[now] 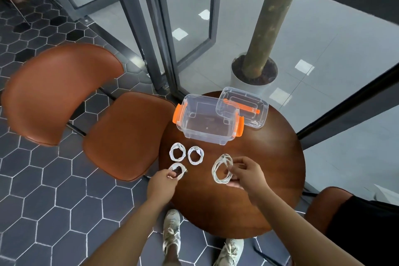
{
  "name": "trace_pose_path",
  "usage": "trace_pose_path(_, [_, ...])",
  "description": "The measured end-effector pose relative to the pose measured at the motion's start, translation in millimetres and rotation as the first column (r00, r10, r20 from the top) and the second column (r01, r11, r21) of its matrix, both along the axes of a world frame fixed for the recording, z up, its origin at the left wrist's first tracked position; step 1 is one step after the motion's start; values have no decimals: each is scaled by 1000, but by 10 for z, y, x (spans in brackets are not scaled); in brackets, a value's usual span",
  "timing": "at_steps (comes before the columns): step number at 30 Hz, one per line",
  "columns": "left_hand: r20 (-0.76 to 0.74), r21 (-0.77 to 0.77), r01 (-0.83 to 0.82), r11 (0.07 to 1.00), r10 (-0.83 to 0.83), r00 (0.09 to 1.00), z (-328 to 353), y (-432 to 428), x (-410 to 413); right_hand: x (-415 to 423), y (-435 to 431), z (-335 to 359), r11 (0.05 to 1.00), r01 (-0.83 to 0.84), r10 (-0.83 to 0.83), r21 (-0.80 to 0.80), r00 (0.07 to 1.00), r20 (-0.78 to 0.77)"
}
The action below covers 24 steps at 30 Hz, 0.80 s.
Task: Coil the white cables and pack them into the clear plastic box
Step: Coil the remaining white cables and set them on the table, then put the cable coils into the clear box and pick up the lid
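Two coiled white cables [177,152] [195,155] lie side by side on the round wooden table [269,168]. My left hand [162,183] pinches a third small coil [178,170] at the table's left edge. My right hand [246,174] grips a larger coil [222,171] near the table's middle. The clear plastic box [207,120] with orange clips stands open and holds nothing, just beyond the coils. Its clear lid [244,107] with an orange handle leans against the box's right end.
A brown leather chair [90,112] stands left of the table, another brown seat [319,207] at the right. Glass doors with dark frames [151,28] and a potted tree trunk [254,71] lie behind. My shoes [171,235] are on the hexagon-tiled floor.
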State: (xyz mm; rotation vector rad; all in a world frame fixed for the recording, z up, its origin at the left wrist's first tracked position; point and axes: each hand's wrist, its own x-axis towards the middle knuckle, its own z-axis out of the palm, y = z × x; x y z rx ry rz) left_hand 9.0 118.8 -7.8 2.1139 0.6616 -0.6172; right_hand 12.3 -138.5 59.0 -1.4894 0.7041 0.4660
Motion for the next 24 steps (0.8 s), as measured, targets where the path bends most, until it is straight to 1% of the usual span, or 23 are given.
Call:
trace_pose_path(5, [-7,158,-10,987,11,1000,-194,85,86,145,94,-177,1000,8,-8,10,999,-36])
trace_pose_path(9, [-58,220,-14,975,27,998,-440,93,244,256,189,-302,1000,-2,3,14,999,-46])
trace_pose_path(12, [-91,274,25,961,0,996,-597,53,343,305,240,-392,1000,-14,15,24,999,-41])
trace_pose_path(16, [-53,363,40,931,-22,998,-717,-13,365,328,274,-474,999,-20,21,34,999,-32])
trace_pose_path(22, [-8,340,-22,940,26,1000,-798,-41,334,311,255,-509,999,-28,29,38,999,-29])
trace_pose_path(24, [0,305,-66,950,69,998,-781,-30,296,311,249,-499,999,-36,37,38,999,-24])
